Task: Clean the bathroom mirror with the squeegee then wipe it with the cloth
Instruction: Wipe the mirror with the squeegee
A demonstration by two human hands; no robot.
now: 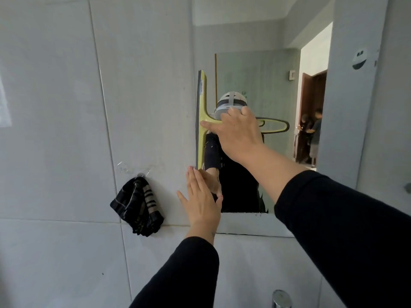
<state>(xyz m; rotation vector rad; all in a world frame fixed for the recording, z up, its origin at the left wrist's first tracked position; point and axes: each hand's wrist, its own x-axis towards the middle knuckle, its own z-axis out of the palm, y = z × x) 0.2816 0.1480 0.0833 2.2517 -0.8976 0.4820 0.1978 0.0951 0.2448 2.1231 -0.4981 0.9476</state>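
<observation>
The bathroom mirror [262, 70] hangs on the white tiled wall, right of centre. A yellow-green squeegee [202, 112] stands with its blade upright against the mirror's left edge. My right hand [235, 132] is shut on its handle, the forefinger stretched toward the blade. Below it, my left hand [203, 201] lies flat with fingers together against the mirror's lower left edge, holding nothing. A dark striped cloth [139, 207] hangs from a small wall hook to the left of the mirror.
A chrome tap top [281, 298] shows at the bottom edge. The mirror reflects a doorway with people standing beyond it. A round fitting [359, 58] sits on the wall at the upper right.
</observation>
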